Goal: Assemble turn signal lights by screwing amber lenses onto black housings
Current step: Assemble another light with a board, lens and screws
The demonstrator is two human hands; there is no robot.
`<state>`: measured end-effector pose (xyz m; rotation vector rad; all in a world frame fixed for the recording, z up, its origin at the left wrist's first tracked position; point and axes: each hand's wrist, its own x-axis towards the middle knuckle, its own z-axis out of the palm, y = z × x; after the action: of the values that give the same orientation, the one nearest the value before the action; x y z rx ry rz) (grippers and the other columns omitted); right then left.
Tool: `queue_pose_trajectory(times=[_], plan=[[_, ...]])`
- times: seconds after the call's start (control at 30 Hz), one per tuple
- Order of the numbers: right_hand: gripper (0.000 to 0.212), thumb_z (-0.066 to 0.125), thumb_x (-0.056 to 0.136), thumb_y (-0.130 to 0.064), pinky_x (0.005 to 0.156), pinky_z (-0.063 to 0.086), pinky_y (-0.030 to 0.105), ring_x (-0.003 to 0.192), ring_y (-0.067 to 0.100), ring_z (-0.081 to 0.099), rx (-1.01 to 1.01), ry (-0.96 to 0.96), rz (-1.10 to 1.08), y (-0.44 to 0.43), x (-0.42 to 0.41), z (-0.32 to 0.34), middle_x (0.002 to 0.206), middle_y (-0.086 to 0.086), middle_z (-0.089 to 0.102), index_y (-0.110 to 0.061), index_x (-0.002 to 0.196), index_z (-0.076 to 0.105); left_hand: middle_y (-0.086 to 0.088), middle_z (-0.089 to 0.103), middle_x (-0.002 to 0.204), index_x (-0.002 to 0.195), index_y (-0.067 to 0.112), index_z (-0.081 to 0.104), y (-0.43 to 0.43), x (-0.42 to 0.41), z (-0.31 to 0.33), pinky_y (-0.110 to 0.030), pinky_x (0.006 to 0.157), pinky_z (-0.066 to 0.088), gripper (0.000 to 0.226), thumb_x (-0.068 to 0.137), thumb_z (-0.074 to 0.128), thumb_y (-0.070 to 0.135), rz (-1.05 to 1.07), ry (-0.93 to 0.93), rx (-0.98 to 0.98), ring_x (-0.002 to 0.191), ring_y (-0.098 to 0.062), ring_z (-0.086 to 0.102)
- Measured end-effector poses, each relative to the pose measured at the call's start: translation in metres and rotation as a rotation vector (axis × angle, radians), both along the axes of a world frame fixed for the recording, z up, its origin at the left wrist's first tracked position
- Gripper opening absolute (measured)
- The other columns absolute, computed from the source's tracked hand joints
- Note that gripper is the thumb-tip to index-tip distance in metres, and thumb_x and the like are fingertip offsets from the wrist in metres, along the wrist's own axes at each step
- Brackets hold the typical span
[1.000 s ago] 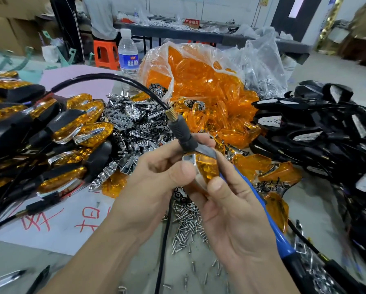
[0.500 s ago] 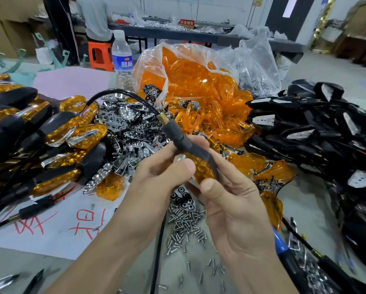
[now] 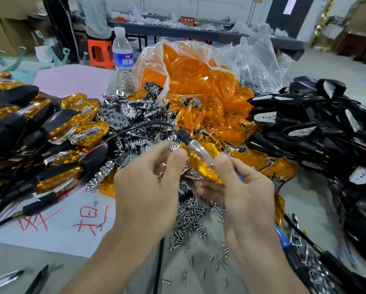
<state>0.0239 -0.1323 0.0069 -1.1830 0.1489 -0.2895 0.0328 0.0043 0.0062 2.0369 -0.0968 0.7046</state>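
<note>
- Two hands fill the near view. The left hand (image 3: 148, 194) curls thumb and fingers onto the left end of the turn signal light (image 3: 201, 165). The right hand (image 3: 247, 200) pinches the other end, thumb on top, fingers underneath.
- That light hangs in the air, just above the loose screws (image 3: 190, 225) heaped on the grey tabletop (image 3: 19, 255).
- Blue screwdriver handle (image 3: 282, 237) pokes out from under the right wrist.
- Near left, a white sheet (image 3: 50, 230) with red handwriting lies flat on the surface.
- Left of the hands, finished lights (image 3: 50, 128) are stacked in a deep pile, amber faces up.
- Centre, behind the hands, chrome reflectors (image 3: 131, 122) are heaped loose.
- Right, black housings (image 3: 315, 124) and their wires sit in a tangled mound.
- Further back, a clear bag of amber lenses (image 3: 194, 81) spills toward the middle, with a water bottle (image 3: 122, 58) just to its left and crumpled clear bags (image 3: 260, 60) to its right.
- Far off, a person (image 3: 95, 18) sits on an orange stool (image 3: 99, 54) at a long dark table (image 3: 199, 33). Cardboard boxes (image 3: 8, 24) are at far left.
</note>
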Motion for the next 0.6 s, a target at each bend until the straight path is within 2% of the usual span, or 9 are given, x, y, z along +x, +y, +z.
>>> queue_pose_trajectory(times=[0.03,0.1,0.17,0.23,0.3,0.4,0.5,0.57,0.6], plan=[[0.034,0.074,0.077,-0.035,0.046,0.057,0.029,0.05,0.028,0.07,0.011,0.025,-0.031,-0.003,0.001,0.001,0.07,0.013,0.075,-0.005,0.092,0.078,0.027,0.074,0.099,0.119,0.042,0.072,0.001,-0.001,0.001,-0.008,0.082,0.048,0.029,0.091,0.067,0.048,0.032,-0.088,0.08,0.095,0.007,0.066],[0.037,0.068,0.093,-0.038,0.038,0.048,0.028,0.043,0.026,0.062,-0.047,0.073,-0.052,-0.006,0.001,0.002,0.062,0.019,0.069,-0.005,0.078,0.078,0.008,0.062,0.144,0.14,0.027,0.064,-0.003,0.002,-0.003,-0.021,0.114,0.039,0.059,0.086,0.078,0.009,-0.118,-0.269,0.346,0.133,-0.005,0.055],[0.048,0.062,0.1,-0.037,0.035,0.035,0.023,0.036,0.022,0.05,-0.125,0.113,-0.038,-0.009,0.001,0.002,0.053,0.018,0.062,-0.005,0.066,0.073,-0.002,0.048,0.157,0.144,0.016,0.061,-0.007,0.005,-0.006,-0.04,0.125,0.03,0.068,0.083,0.072,-0.012,-0.277,-0.369,0.543,0.151,-0.018,0.039],[0.056,0.06,0.1,-0.044,0.037,0.027,0.023,0.035,0.021,0.04,-0.154,0.144,0.028,-0.015,0.001,0.006,0.046,0.016,0.054,-0.012,0.055,0.068,-0.003,0.047,0.157,0.145,0.016,0.059,-0.008,0.008,-0.008,-0.048,0.126,0.027,0.066,0.086,0.069,-0.011,-0.303,-0.379,0.597,0.151,-0.02,0.038],[0.065,0.052,0.096,-0.06,0.04,0.026,0.024,0.038,0.021,0.037,-0.203,0.14,0.116,-0.023,0.001,0.008,0.043,0.011,0.05,-0.015,0.05,0.064,-0.001,0.054,0.153,0.144,0.017,0.06,-0.005,0.009,-0.005,-0.049,0.126,0.025,0.052,0.094,0.069,0.006,-0.322,-0.396,0.613,0.148,-0.018,0.042],[0.076,0.042,0.094,-0.073,0.039,0.026,0.02,0.037,0.018,0.036,-0.17,0.107,0.137,-0.033,0.001,0.006,0.046,0.013,0.052,-0.012,0.056,0.068,0.006,0.06,0.143,0.145,0.018,0.057,-0.001,0.008,0.001,-0.036,0.127,0.023,0.047,0.101,0.062,0.035,-0.399,-0.282,0.515,0.142,-0.012,0.047],[0.051,0.052,0.106,-0.039,0.041,0.033,0.021,0.039,0.017,0.044,-0.266,0.085,0.107,-0.039,0.006,0.002,0.054,0.011,0.062,-0.018,0.067,0.075,0.017,0.052,0.133,0.146,0.02,0.051,0.0,0.006,0.004,-0.011,0.111,0.027,0.049,0.102,0.053,0.044,-0.412,-0.124,0.424,0.128,-0.002,0.046],[0.031,0.063,0.098,-0.012,0.049,0.04,0.024,0.046,0.012,0.053,-0.621,0.093,0.077,-0.038,0.008,-0.002,0.058,0.0,0.067,-0.023,0.072,0.076,0.016,0.051,0.127,0.144,0.02,0.05,0.0,0.004,0.004,-0.009,0.1,0.031,0.047,0.104,0.051,0.045,-0.4,-0.073,0.423,0.117,-0.003,0.047],[0.028,0.066,0.093,-0.008,0.054,0.043,0.018,0.052,0.004,0.057,-0.835,0.099,0.076,-0.036,0.007,-0.004,0.061,-0.009,0.068,-0.028,0.077,0.077,0.015,0.051,0.125,0.143,0.02,0.05,-0.001,0.004,0.003,-0.01,0.097,0.032,0.047,0.103,0.049,0.046,-0.388,-0.059,0.423,0.112,-0.004,0.048]])
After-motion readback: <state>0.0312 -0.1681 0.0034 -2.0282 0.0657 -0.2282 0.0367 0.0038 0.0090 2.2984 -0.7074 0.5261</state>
